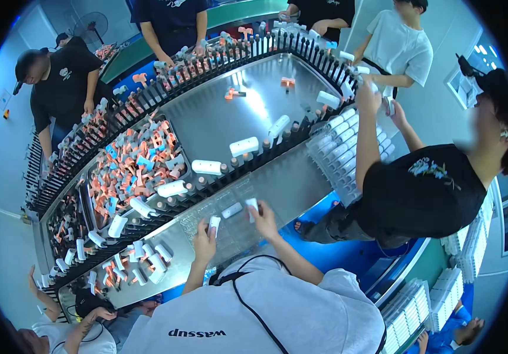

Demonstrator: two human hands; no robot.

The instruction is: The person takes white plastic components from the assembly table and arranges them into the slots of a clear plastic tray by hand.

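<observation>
My left hand [204,241] is closed round a small white plastic casing [214,223], held upright over the near edge of the metal worktop. My right hand [264,220] grips a similar white casing [251,204] a short way to the right. Between the two hands lies a third white casing [231,210], on a clear plastic tray [230,236] with moulded pockets. Neither hand touches that one. The fingers partly cover both held pieces, so their undersides are hidden.
Beyond my hands runs a rack of black posts [289,141], some capped with white casings [207,167]. Behind it is a bin heaped with orange and grey parts [139,165]. At right, a co-worker [425,194] stands by a tray of white casings [348,153]. Loose parts [139,259] lie at left.
</observation>
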